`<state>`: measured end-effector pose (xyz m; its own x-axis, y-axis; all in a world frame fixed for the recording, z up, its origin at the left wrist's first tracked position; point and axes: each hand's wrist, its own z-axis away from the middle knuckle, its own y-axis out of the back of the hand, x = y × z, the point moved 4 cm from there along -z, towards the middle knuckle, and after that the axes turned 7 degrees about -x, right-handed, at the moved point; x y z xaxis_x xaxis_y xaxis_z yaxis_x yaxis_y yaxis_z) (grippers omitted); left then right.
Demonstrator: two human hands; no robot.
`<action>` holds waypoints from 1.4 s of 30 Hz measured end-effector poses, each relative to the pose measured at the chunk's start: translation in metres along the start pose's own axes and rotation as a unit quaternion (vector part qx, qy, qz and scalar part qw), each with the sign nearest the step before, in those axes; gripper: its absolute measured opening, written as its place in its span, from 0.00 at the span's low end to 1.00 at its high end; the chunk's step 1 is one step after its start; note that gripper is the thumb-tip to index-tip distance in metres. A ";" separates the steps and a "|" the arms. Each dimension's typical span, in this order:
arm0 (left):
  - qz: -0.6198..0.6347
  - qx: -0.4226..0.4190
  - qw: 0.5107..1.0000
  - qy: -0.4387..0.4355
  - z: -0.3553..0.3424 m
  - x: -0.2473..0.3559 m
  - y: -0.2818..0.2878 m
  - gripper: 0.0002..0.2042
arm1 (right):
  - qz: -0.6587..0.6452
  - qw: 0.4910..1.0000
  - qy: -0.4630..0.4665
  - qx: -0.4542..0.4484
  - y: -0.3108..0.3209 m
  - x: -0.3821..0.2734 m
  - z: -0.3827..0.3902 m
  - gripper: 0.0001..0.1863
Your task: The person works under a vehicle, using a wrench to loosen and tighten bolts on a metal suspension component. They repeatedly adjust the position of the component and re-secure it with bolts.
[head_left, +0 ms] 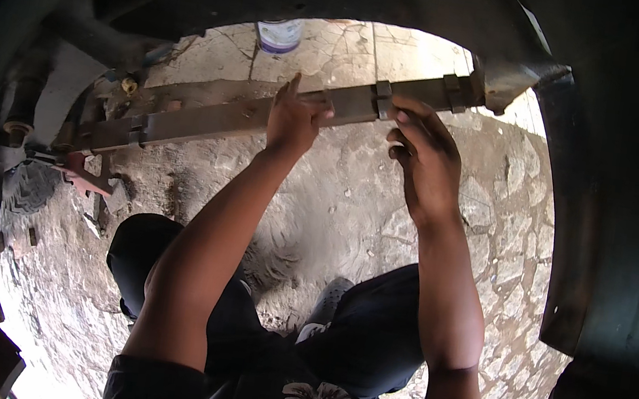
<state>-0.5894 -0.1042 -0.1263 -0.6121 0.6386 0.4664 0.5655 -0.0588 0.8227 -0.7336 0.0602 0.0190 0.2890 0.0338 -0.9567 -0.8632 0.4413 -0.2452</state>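
Note:
A long dark flat steel bar, which looks like a vehicle's leaf spring [208, 119], runs slantwise across the view, higher at its right end. My left hand [293, 121] is in front of its middle, with the index finger stretched up and the other fingers partly bent; I see nothing in it. To the right, my right hand [430, 166] has loosely bent, separated fingers. Its fingertips are beside a metal clip [383, 100] wrapped round the bar; whether they touch it I cannot tell. Another clip [455, 94] sits farther right along the bar.
Dark vehicle bodywork [616, 241] closes in above and on both sides. A white and purple tub [280, 36] stands on the paving beyond the bar. At left are a red metal part [86, 176] and a shock-absorber-like cylinder [26, 97]. My bent knees are below, over rough stony ground [496, 224].

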 end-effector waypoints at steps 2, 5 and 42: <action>-0.004 -0.032 0.998 -0.062 0.003 0.008 0.011 0.07 | 0.009 1.000 0.001 0.010 0.015 0.001 -0.001 0.14; -0.029 -0.037 0.994 -0.103 0.010 -0.003 0.019 0.10 | -0.051 0.998 0.004 -0.022 0.009 0.001 -0.008 0.15; 0.062 0.022 0.998 0.013 -0.036 0.029 -0.016 0.10 | -0.200 0.974 0.069 0.084 -0.043 0.017 0.013 0.27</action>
<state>-0.6364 -0.1128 -0.1144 -0.5501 0.6085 0.5719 0.6607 -0.1017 0.7437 -0.6861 0.0530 0.0156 0.5196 -0.2869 -0.8048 -0.6103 0.5346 -0.5846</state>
